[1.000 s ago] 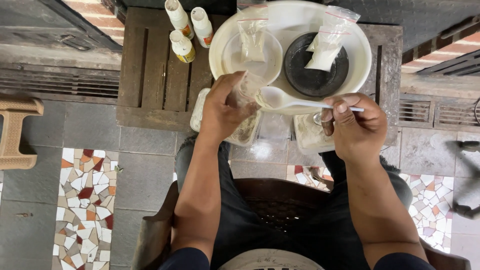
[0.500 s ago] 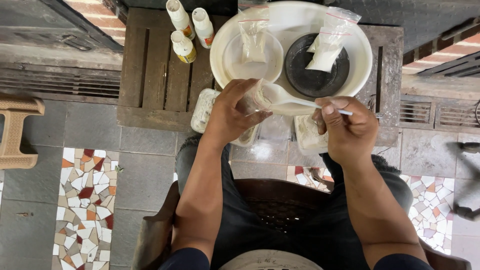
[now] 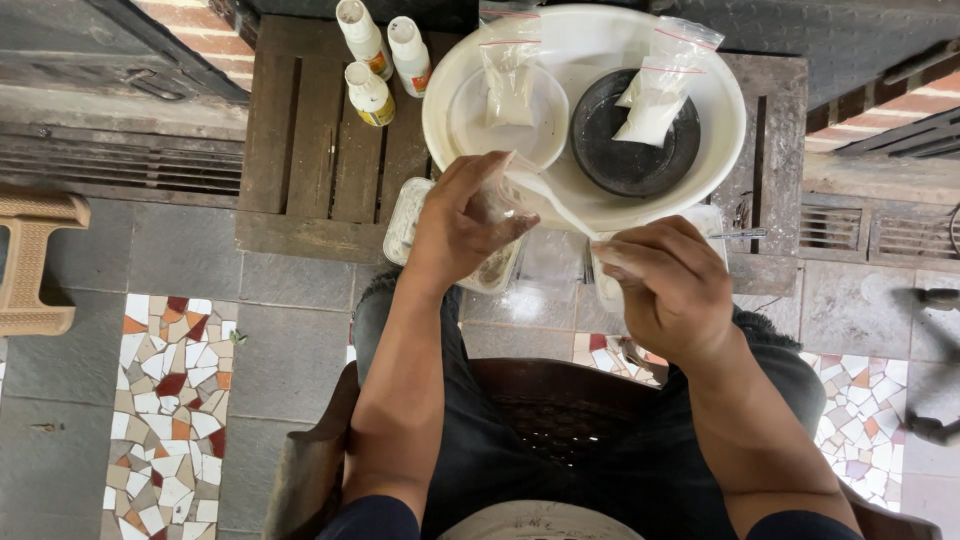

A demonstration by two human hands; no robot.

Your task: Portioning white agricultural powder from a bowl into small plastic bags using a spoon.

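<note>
A seated person leans over a low wooden table point(image 3: 330, 150), the left hand point(image 3: 465, 215) closed around a small clear plastic bag point(image 3: 500, 200) held with its mouth turned toward the right, seemingly so it can be filled. The right hand point(image 3: 670, 285) is closed in a pinch on the handle of a white spoon point(image 3: 545, 195), whose bowl reaches to the mouth of the bag; the angle suggests the spoon is tipping something in, though what it carries cannot be made out. The bag sits in the left hand's grip, just beside the right hand and above the near edge of a large white basin point(image 3: 725, 150). Inside the basin lie a white plate point(image 3: 465, 135) bearing one sealed bag of white powder point(image 3: 508, 85) and a black dish point(image 3: 615, 160) bearing two more such bags point(image 3: 655, 95), kept close at hand. Three small white bottles point(image 3: 378, 60) stand together at the far left of the table, well apart from both hands. Clear plastic containers point(image 3: 405, 220) rest at the table's near edge, partly hidden below the hands.
</note>
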